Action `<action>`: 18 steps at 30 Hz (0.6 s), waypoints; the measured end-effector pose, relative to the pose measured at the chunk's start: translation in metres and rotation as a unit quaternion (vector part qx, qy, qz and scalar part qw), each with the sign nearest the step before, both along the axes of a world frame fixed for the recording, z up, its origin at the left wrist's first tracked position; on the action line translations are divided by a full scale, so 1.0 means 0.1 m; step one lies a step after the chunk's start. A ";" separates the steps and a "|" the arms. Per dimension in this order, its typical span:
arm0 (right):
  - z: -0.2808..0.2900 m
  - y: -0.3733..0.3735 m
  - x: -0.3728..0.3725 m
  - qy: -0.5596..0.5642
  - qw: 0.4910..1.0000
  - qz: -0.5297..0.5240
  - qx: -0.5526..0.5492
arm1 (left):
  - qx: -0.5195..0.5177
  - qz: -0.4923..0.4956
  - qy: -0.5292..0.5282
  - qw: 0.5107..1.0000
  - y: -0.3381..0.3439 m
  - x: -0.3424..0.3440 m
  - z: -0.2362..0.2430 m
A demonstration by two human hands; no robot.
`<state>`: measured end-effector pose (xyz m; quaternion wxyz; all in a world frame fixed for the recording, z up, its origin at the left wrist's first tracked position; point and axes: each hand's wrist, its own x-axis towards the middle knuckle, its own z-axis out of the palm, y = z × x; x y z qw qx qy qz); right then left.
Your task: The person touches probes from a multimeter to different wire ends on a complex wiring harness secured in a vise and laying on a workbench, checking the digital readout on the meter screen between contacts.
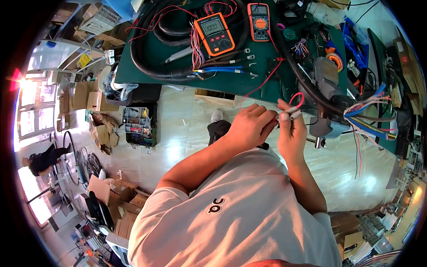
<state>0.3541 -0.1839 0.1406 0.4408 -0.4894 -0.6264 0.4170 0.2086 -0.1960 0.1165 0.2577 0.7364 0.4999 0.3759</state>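
My left hand (254, 126) and my right hand (292, 133) meet in front of my chest, near the table's front edge. Between the right thumb and fingers is a small grey metal piece (294, 112), its exact kind unclear. A pinkish-red wire (299, 94) loops up from it. The left fingers are pinched close beside it; what they hold is hidden. A thin red test lead (265, 83) runs from the table toward the left hand. On the table lie an orange multimeter (259, 22) and a larger orange handheld meter (214, 34) with a lit screen.
A thick black cable (302, 80) crosses the green table (178, 95) and ends in fanned coloured wires (369, 118) past the right edge. Beside it stands a grey bench vise (327, 73). Blue cables with metal lugs (231, 69) lie nearer left. An organizer box (138, 127) sits on the floor.
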 end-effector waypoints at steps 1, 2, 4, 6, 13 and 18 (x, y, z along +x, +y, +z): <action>-0.06 0.04 -0.02 0.001 1.000 -0.003 -0.031 | -0.009 -0.015 0.013 1.000 0.04 -0.07 -0.03; -0.09 0.08 -0.07 0.001 0.998 -0.010 -0.061 | -0.042 -0.030 -0.009 0.999 0.10 -0.16 -0.03; -0.07 0.18 -0.21 0.012 0.997 -0.043 -0.061 | -0.108 -0.063 -0.052 0.991 0.23 -0.40 0.00; -0.10 0.30 -0.31 0.037 0.993 -0.098 -0.052 | -0.030 0.070 0.009 0.997 0.46 -0.81 -0.21; -0.16 0.59 -0.68 0.042 0.972 -0.200 -0.114 | -0.241 0.289 0.001 0.927 1.32 -2.16 -0.84; -0.14 0.70 -1.01 0.032 0.963 -0.244 -0.110 | -0.381 0.130 -0.264 0.876 1.69 -2.48 -0.84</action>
